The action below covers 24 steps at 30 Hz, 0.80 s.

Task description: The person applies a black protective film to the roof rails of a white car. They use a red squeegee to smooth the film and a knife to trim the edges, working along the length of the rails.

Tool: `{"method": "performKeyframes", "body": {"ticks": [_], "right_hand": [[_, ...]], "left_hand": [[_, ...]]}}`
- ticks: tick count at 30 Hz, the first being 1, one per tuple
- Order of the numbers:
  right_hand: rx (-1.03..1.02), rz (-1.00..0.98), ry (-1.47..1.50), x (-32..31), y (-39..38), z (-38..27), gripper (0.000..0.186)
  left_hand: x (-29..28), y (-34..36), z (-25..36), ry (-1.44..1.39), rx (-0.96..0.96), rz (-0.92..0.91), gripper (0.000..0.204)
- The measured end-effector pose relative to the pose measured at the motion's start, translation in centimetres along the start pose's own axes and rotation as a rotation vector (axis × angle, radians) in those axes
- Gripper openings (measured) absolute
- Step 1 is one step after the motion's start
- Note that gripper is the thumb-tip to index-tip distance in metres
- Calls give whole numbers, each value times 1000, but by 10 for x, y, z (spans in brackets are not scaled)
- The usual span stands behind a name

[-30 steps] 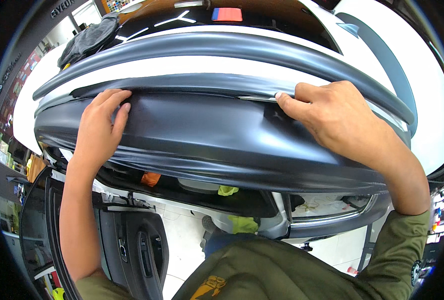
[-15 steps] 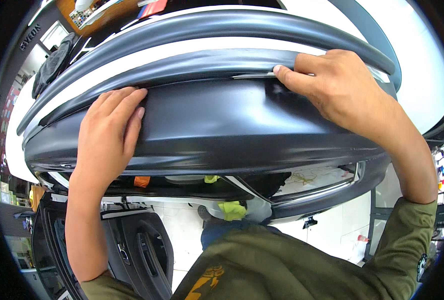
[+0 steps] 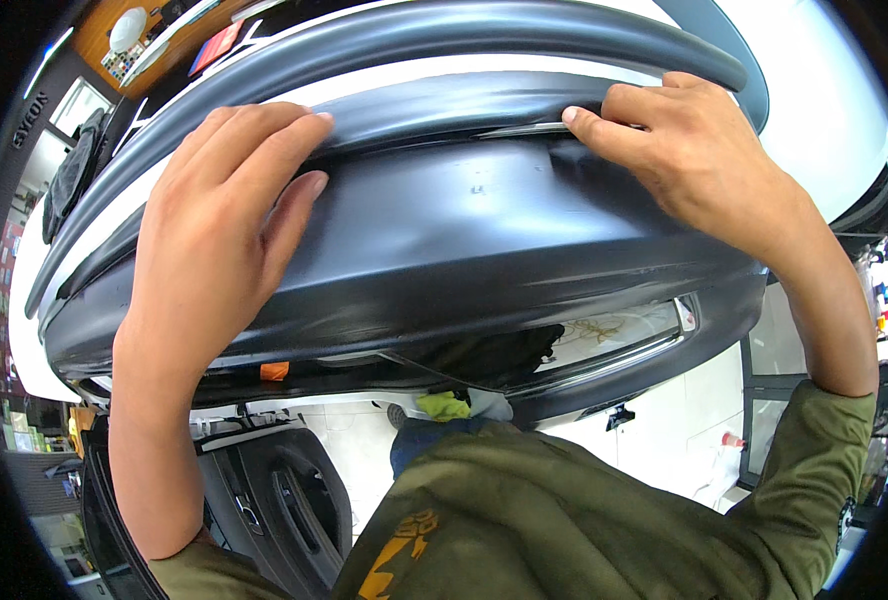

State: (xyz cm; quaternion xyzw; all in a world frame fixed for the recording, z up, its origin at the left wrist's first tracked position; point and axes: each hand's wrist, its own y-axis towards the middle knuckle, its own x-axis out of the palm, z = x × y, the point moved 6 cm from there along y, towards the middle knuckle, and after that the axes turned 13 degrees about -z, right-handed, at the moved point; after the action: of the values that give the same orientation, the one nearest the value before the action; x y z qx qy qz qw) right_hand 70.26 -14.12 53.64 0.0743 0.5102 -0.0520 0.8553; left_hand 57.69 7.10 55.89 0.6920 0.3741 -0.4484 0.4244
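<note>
Hands (image 3: pixel 214 205) are over the dark film (image 3: pixel 434 210), which stretches between them.

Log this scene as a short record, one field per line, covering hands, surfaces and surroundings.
Left hand: left hand over the upper edge of a satin dark panel, thumb apart from fingers
Right hand: right hand at a thin silvery strip, fingers curled; grip partly hidden
Beyond the hands: dark curved rail, with a white band on its near side
Below the panel: yellow-green cloth, near the person's waist
Lower left: dark door panel
</note>
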Motion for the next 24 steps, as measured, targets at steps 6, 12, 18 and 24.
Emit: {"method": "performKeyframes", "body": {"ticks": [6, 12, 18, 24], "right_hand": [[27, -27, -24, 11, -34, 19, 38], [44, -56, -36, 22, -67, 41, 37], [89, -64, -60, 31, -92, 58, 36], [158, -250, 79, 36, -114, 77, 33]], "left_hand": [[8, 53, 32, -37, 106, -18, 35], [21, 96, 58, -73, 209, -31, 38], [29, 133, 78, -1, 284, -2, 39], [41, 159, 87, 92, 325, 37, 39]]}}
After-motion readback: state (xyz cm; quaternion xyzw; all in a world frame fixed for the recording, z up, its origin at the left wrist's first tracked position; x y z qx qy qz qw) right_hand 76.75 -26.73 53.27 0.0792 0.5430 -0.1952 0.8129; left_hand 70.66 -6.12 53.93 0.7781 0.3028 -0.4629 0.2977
